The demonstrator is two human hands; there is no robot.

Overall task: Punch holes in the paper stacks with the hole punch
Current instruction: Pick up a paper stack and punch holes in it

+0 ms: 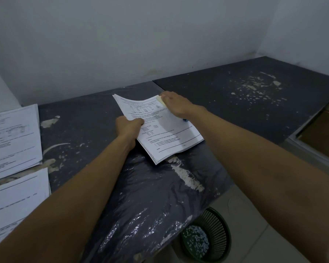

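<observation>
Scuffed dark counter (80,130): left hand (128,128) pinches curled paper stack (165,130) (printed), right hand (176,104) grips pale punch (160,101)

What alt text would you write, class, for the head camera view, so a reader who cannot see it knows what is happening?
A person's left hand grips a paper stack on a dark worn table while the right hand rests on its far corner, over a pale hole punch. More paper stacks lie at left; a green basket stands below.
</observation>
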